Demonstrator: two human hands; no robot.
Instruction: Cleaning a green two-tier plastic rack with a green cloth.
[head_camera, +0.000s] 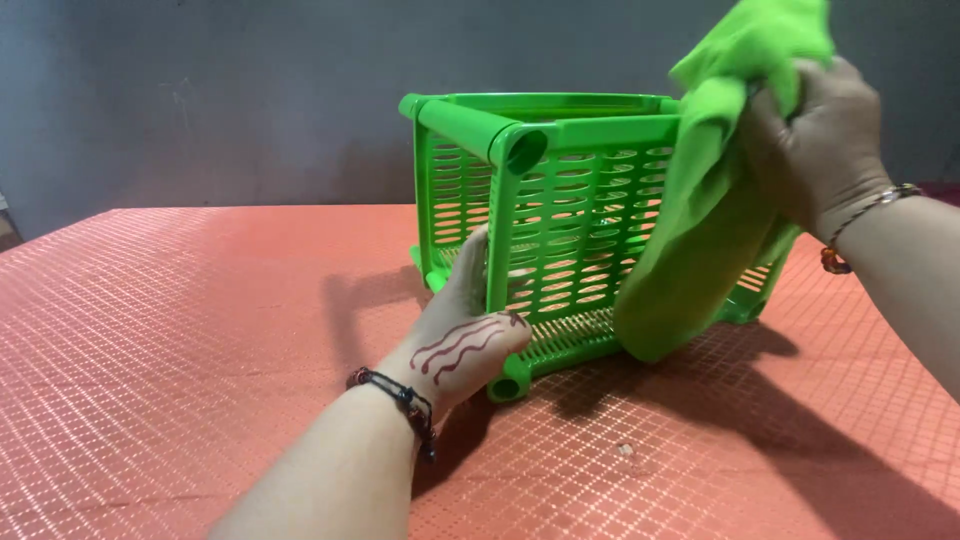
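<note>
- A green slotted plastic rack (560, 230) stands on the worktop (180, 340), which is covered in an orange-red grid-patterned cloth, towards its far edge.
- The left hand (465, 335) grips the rack's near corner post low down, thumb along the post; a dark beaded bracelet (405, 400) circles that wrist.
- The right hand (815, 140) clutches a bunched green cloth (700, 220) pressed against the rack's right side; the cloth hangs down, apparently almost to the worktop.
- A thin bracelet (860, 225) sits on the right wrist.
</note>
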